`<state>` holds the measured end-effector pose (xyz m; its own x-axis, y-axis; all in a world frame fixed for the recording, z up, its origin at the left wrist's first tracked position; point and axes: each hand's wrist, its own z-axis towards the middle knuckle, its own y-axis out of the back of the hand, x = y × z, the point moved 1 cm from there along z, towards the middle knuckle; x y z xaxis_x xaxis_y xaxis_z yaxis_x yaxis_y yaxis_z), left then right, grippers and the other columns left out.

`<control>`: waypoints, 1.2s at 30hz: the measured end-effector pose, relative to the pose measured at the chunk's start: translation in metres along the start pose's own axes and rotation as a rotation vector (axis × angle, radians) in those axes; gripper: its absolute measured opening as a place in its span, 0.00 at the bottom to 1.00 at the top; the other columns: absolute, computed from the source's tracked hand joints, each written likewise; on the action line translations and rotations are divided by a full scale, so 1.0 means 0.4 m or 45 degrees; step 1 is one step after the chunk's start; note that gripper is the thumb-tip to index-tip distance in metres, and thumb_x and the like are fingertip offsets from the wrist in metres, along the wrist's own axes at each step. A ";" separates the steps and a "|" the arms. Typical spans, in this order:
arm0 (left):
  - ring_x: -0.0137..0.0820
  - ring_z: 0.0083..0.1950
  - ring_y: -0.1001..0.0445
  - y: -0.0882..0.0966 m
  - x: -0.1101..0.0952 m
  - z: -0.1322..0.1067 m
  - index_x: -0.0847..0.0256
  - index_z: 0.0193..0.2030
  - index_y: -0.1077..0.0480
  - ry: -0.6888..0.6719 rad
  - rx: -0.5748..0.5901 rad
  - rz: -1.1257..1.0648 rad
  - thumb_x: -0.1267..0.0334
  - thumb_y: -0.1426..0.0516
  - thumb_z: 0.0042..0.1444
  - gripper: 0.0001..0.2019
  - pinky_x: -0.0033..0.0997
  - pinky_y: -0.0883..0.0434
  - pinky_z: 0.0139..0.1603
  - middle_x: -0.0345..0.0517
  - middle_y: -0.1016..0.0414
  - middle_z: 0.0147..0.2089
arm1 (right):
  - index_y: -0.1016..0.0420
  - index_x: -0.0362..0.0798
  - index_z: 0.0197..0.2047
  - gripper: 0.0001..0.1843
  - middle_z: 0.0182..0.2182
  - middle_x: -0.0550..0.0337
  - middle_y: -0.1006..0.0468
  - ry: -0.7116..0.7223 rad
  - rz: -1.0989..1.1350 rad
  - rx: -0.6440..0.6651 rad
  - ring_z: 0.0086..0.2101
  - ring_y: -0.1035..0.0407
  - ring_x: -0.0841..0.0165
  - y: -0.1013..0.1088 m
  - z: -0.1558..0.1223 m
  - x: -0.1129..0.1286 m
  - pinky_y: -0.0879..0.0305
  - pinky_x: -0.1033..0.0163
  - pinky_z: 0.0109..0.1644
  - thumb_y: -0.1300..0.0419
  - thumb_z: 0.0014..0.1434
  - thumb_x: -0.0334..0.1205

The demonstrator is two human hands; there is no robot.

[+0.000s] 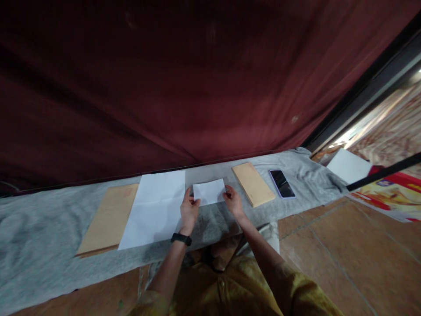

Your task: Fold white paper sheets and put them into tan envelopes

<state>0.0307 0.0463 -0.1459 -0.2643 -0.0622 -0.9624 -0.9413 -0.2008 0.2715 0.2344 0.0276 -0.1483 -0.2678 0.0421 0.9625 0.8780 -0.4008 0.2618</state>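
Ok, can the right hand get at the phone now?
Probably yes. The phone lies bare on the grey cloth, just past the brown envelope beside the right hand; that hand would first have to drop the folded paper.

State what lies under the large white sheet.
A brown envelope sticks out from under the large white sheet at its left edge, both on the grey cloth. How far the envelope reaches underneath is covered.
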 end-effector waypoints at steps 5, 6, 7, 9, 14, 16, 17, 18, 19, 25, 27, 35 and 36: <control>0.30 0.34 0.25 0.008 -0.030 0.002 0.62 0.62 0.32 -0.074 0.057 -0.119 0.68 0.41 0.51 0.28 0.30 0.27 0.39 0.38 0.24 0.33 | 0.26 0.47 0.36 0.07 0.30 0.58 0.21 0.062 0.186 0.037 0.32 0.27 0.66 0.005 0.024 0.001 0.29 0.62 0.40 0.41 0.56 0.41; 0.31 0.35 0.25 0.013 -0.040 0.005 0.62 0.56 0.28 -0.116 0.058 -0.086 0.68 0.41 0.51 0.23 0.30 0.27 0.40 0.39 0.23 0.33 | 0.26 0.47 0.34 0.07 0.29 0.58 0.21 0.104 0.206 0.046 0.32 0.27 0.66 0.009 0.029 0.003 0.29 0.62 0.40 0.40 0.56 0.42; 0.32 0.37 0.24 0.018 -0.049 0.008 0.61 0.50 0.25 -0.164 0.059 -0.046 0.68 0.41 0.51 0.17 0.31 0.27 0.41 0.40 0.23 0.34 | 0.26 0.48 0.33 0.06 0.29 0.58 0.21 0.146 0.220 0.050 0.32 0.27 0.66 0.014 0.034 0.006 0.29 0.61 0.40 0.40 0.55 0.41; 0.34 0.42 0.24 0.028 -0.063 0.017 0.59 0.39 0.23 -0.301 0.066 0.032 0.69 0.42 0.51 0.09 0.34 0.26 0.46 0.43 0.23 0.37 | 0.25 0.48 0.33 0.05 0.32 0.57 0.19 0.207 0.226 0.041 0.35 0.26 0.64 0.027 0.038 0.014 0.28 0.60 0.43 0.41 0.54 0.39; 0.39 0.56 0.27 0.044 -0.052 0.033 0.57 0.41 0.22 -0.680 0.163 0.348 0.76 0.46 0.50 0.16 0.44 0.29 0.60 0.48 0.23 0.52 | 0.18 0.50 0.42 0.17 0.50 0.52 0.19 0.501 -0.128 0.148 0.51 0.27 0.61 0.061 0.016 0.028 0.33 0.53 0.60 0.45 0.56 0.29; 0.40 0.60 0.28 0.050 -0.033 0.031 0.56 0.46 0.22 -0.725 0.257 0.459 0.78 0.47 0.51 0.21 0.47 0.30 0.64 0.47 0.24 0.57 | 0.18 0.51 0.48 0.22 0.55 0.53 0.21 0.598 -0.361 0.236 0.55 0.29 0.61 0.072 -0.001 0.020 0.34 0.52 0.63 0.46 0.56 0.26; 0.39 0.61 0.29 0.054 -0.024 0.027 0.56 0.49 0.22 -0.749 0.313 0.495 0.79 0.48 0.51 0.23 0.47 0.30 0.65 0.46 0.25 0.60 | 0.18 0.52 0.50 0.24 0.57 0.54 0.22 0.627 -0.459 0.270 0.57 0.30 0.60 0.076 -0.009 0.013 0.35 0.51 0.64 0.46 0.57 0.25; 0.39 0.63 0.29 0.058 -0.016 0.022 0.56 0.52 0.23 -0.780 0.366 0.517 0.80 0.49 0.51 0.26 0.47 0.31 0.67 0.45 0.27 0.63 | 0.19 0.53 0.53 0.26 0.58 0.55 0.23 0.652 -0.542 0.295 0.58 0.31 0.60 0.081 -0.015 0.005 0.35 0.51 0.65 0.46 0.57 0.24; 0.38 0.65 0.31 0.062 -0.011 0.015 0.55 0.56 0.25 -0.817 0.413 0.530 0.81 0.50 0.51 0.29 0.46 0.32 0.68 0.44 0.30 0.66 | 0.20 0.54 0.55 0.28 0.59 0.56 0.24 0.673 -0.608 0.309 0.59 0.32 0.60 0.084 -0.019 -0.003 0.35 0.50 0.65 0.46 0.57 0.23; 0.34 0.76 0.47 0.073 -0.030 0.005 0.53 0.71 0.39 -1.002 0.489 0.663 0.87 0.56 0.47 0.44 0.44 0.43 0.76 0.38 0.46 0.76 | 0.31 0.54 0.67 0.34 0.67 0.57 0.34 0.767 -0.751 0.322 0.63 0.35 0.61 0.093 0.005 -0.019 0.35 0.52 0.67 0.49 0.60 0.22; 0.33 0.78 0.52 0.070 -0.038 0.017 0.53 0.71 0.40 -1.012 0.528 0.757 0.87 0.56 0.46 0.45 0.44 0.44 0.77 0.38 0.49 0.77 | 0.32 0.53 0.67 0.33 0.68 0.55 0.36 0.787 -0.803 0.352 0.63 0.35 0.61 0.091 0.023 -0.014 0.35 0.53 0.66 0.49 0.62 0.23; 0.28 0.77 0.52 0.067 -0.024 0.035 0.49 0.70 0.39 -0.907 0.695 0.885 0.85 0.57 0.49 0.43 0.41 0.42 0.75 0.36 0.48 0.77 | 0.27 0.50 0.63 0.33 0.64 0.55 0.29 0.706 -0.806 0.412 0.62 0.34 0.64 0.100 0.004 -0.034 0.36 0.52 0.68 0.51 0.59 0.20; 0.28 0.77 0.52 0.067 -0.023 0.033 0.50 0.70 0.38 -0.898 0.703 0.881 0.85 0.57 0.49 0.43 0.41 0.42 0.75 0.36 0.48 0.77 | 0.28 0.50 0.63 0.32 0.64 0.55 0.29 0.643 -0.752 0.363 0.62 0.34 0.64 0.098 -0.008 -0.032 0.36 0.52 0.68 0.52 0.60 0.21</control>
<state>0.0053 0.0544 -0.1298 -0.6590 0.6084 -0.4422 -0.4647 0.1330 0.8754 0.2708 0.0085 -0.1508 -0.8029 -0.2707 0.5312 0.5856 -0.1908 0.7879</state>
